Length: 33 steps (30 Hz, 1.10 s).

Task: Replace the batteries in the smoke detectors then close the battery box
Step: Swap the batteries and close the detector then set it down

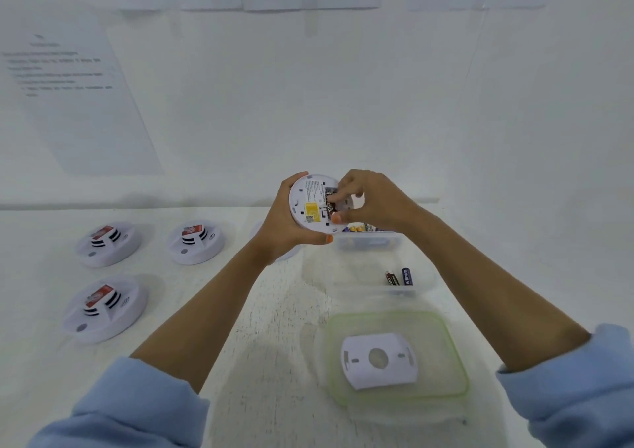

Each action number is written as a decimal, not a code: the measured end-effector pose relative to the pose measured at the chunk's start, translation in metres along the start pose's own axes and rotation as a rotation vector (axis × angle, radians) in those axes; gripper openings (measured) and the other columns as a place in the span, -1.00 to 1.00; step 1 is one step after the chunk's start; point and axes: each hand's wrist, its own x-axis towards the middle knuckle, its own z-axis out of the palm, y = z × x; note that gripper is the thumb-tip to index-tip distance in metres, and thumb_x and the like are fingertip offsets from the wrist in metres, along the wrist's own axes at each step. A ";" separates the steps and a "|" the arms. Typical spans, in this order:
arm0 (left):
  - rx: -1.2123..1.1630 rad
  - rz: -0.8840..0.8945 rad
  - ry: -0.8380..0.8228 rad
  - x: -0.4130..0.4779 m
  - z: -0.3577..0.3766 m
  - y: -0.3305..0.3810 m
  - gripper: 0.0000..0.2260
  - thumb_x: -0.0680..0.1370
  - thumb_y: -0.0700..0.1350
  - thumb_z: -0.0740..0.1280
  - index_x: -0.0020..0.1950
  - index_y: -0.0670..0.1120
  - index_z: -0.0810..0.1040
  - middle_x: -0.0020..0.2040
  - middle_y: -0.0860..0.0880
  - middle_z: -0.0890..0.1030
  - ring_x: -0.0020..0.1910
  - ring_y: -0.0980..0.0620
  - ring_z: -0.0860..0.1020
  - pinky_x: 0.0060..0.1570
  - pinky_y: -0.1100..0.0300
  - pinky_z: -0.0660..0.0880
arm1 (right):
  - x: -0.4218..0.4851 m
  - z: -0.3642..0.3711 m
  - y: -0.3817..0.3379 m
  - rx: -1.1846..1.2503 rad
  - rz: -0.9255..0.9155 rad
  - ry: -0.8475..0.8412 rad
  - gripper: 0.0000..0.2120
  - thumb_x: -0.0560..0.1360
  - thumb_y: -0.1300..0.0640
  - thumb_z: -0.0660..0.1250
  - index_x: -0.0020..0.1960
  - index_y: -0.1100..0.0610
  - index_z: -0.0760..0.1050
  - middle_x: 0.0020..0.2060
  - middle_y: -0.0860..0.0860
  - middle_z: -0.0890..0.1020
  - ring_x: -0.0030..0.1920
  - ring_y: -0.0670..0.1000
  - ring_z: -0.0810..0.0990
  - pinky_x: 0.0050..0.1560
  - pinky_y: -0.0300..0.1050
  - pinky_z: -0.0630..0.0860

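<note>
Though the detector (302, 198) bears a yellow label (313, 211), it's illegible.

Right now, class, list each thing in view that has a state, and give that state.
held detector, back uncovered, gripped by left hand
right hand, pinching battery in its compartment
battery box, open
lid, off, lying flat
mounting plate, detached, resting on lid
three other detectors, face up
two loose batteries, lying in open tub

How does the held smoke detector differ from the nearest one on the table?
The held detector is lifted, back showing; the table detector lies face up. The left hand grips the held one, the right hand pinches its battery; nobody touches the table one. Both are round, white.
</note>
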 end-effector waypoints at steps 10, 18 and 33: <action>-0.083 -0.030 -0.037 0.006 0.002 0.003 -0.19 0.23 -0.61 0.39 0.32 -0.08 0.18 0.15 0.06 0.41 0.05 0.29 0.51 -0.15 0.37 0.53 | 0.005 -0.003 0.015 0.496 0.062 -0.086 -0.64 0.31 0.31 0.49 0.04 0.11 0.48 0.05 0.04 0.53 0.10 0.09 0.55 -0.06 -0.09 0.63; -0.044 -0.032 -0.023 0.010 0.000 -0.010 -0.17 0.21 -0.61 0.41 0.33 -0.13 0.17 0.16 0.07 0.40 0.02 0.37 0.50 -0.15 0.39 0.52 | 0.015 0.010 0.022 0.563 0.073 -0.080 -0.69 0.37 0.32 0.44 0.04 0.14 0.43 -0.03 -0.02 0.53 -0.06 -0.05 0.57 -0.21 -0.17 0.63; 0.016 -0.105 0.025 0.023 -0.021 -0.042 -0.13 0.12 -0.33 0.51 0.34 -0.04 0.19 0.21 0.11 0.39 0.14 0.34 0.44 -0.02 0.40 0.48 | 0.071 0.058 0.076 -0.324 0.402 -0.402 -0.84 0.38 0.11 0.41 -0.11 0.19 0.59 -0.24 0.09 0.59 -0.21 0.08 0.52 -0.06 -0.07 0.51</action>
